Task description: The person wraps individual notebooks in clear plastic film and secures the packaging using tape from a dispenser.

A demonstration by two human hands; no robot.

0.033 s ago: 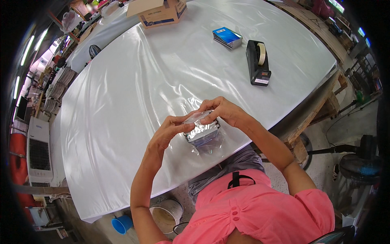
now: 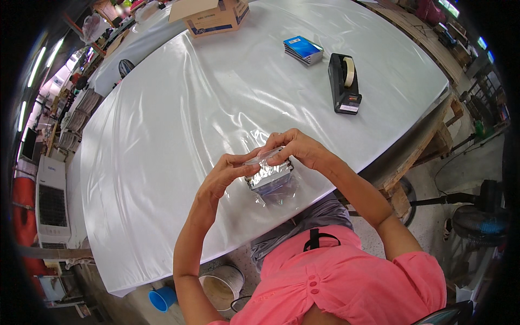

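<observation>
Left grip (image 2: 225,169) and right grip (image 2: 297,148) pinch clear film (image 2: 260,157), likely keeping it taut over the packet (image 2: 273,185) just below them; tape dispenser (image 2: 338,86) stands beyond the right grip, probably for easy reach

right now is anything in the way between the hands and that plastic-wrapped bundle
Only its clear film: the left hand and right hand both grip this at the far side of the bundle. Nothing else visible intervenes; the tape dispenser stands apart, beyond the right hand.
</observation>
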